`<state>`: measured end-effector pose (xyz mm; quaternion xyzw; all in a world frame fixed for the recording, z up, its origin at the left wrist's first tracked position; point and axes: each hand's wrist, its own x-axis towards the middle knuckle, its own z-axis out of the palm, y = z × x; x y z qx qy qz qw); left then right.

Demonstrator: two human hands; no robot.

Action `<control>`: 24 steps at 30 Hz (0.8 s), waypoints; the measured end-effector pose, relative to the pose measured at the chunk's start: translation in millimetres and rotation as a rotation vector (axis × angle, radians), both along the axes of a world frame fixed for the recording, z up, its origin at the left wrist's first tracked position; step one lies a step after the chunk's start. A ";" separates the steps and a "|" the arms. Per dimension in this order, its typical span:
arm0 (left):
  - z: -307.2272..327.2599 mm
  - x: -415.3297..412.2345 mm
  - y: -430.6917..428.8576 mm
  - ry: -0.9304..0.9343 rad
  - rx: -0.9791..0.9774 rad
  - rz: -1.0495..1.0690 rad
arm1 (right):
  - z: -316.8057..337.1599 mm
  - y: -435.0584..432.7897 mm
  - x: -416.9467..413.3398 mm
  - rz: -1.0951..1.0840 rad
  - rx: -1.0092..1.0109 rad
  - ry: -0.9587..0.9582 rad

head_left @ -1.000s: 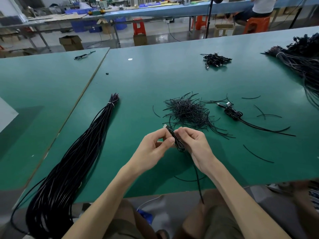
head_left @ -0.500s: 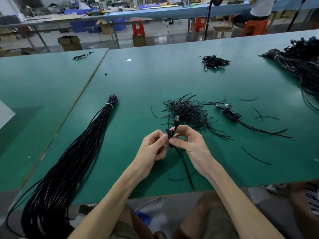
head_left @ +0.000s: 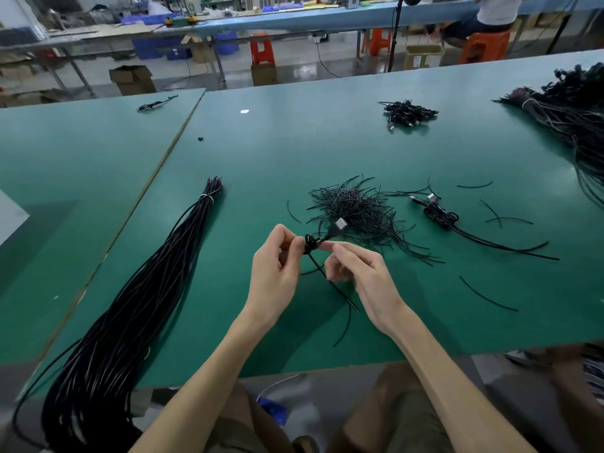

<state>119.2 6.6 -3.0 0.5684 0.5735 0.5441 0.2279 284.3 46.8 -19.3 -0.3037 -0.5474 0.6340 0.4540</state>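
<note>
A black USB cable (head_left: 312, 243), coiled into a small bundle, is held just above the green table (head_left: 294, 152). Its silver plug (head_left: 340, 223) sticks out up and to the right. My left hand (head_left: 274, 273) pinches the bundle from the left. My right hand (head_left: 356, 269) pinches it from the right with thumb and forefinger. A thin black tie tail (head_left: 333, 286) runs from the bundle down toward the table edge.
A heap of short black ties (head_left: 356, 210) lies just beyond my hands. A tied cable (head_left: 439, 214) rests to its right, a long cable bundle (head_left: 137, 305) at left, finished cables (head_left: 407, 112) far back, more cables (head_left: 575, 119) at right. Loose ties are scattered at right.
The cable has been gathered into a tighter bundle. The plug swung from pointing left to pointing up and right. Both hands rose slightly away from the table's near edge.
</note>
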 end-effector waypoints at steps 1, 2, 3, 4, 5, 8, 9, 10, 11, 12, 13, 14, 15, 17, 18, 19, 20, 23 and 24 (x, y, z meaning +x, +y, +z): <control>0.2 -1.3 -0.5 0.036 0.019 0.002 | 1.6 -1.2 0.0 0.013 -0.010 -0.001; 0.3 -3.1 -1.2 0.083 0.035 -0.004 | 3.5 -2.4 0.0 0.019 -0.030 0.000; 0.3 -4.9 -1.9 0.143 0.051 -0.013 | 4.8 -2.7 -0.1 0.019 -0.049 -0.001; 0.5 -6.7 -2.8 0.215 0.070 -0.023 | 6.1 -2.8 0.0 0.021 -0.072 -0.005; 0.8 -7.9 -3.8 0.286 0.091 -0.036 | 6.2 -2.7 0.4 0.027 -0.093 -0.011; 1.4 -8.4 -6.7 0.419 0.150 -0.077 | 5.5 -2.3 0.9 0.116 -0.049 -0.085; 1.5 -7.6 -7.1 0.448 0.155 -0.082 | 4.7 -2.0 0.1 0.158 0.005 -0.131; 1.3 -6.7 -7.4 0.468 0.150 -0.084 | 5.5 -2.4 -0.7 0.198 0.053 -0.170; 0.8 -5.9 -7.4 0.476 0.137 -0.085 | 5.9 -2.3 -1.3 0.224 0.076 -0.192; 0.2 -5.2 -7.7 0.472 0.124 -0.085 | 6.8 -2.5 -1.5 0.235 0.076 -0.199; -0.2 -4.3 -7.9 0.462 0.118 -0.083 | 6.6 -2.2 -1.7 0.236 0.073 -0.199; 0.0 -3.7 -8.2 0.449 0.121 -0.082 | 6.7 -2.4 -1.9 0.230 0.066 -0.191; 0.6 -3.3 -8.6 0.433 0.128 -0.083 | 5.6 -2.5 -1.9 0.218 0.067 -0.183; 2.8 -3.2 -10.1 0.409 0.138 -0.089 | 4.6 -3.8 -3.9 0.169 0.110 -0.194; 4.2 -3.1 -10.9 0.410 0.141 -0.096 | 4.3 -4.0 -5.3 0.122 0.136 -0.231; 5.2 -2.9 -11.5 0.416 0.144 -0.103 | 3.6 -3.8 -6.5 0.064 0.151 -0.274; 5.6 -2.5 -12.4 0.416 0.146 -0.111 | 3.7 -4.2 -7.3 0.016 0.158 -0.304; 4.1 -0.6 -14.8 0.363 0.137 -0.123 | 3.3 -6.7 -9.2 -0.064 0.216 -0.315; 3.1 0.1 -15.5 0.337 0.124 -0.128 | 3.9 -7.9 -9.4 -0.093 0.231 -0.312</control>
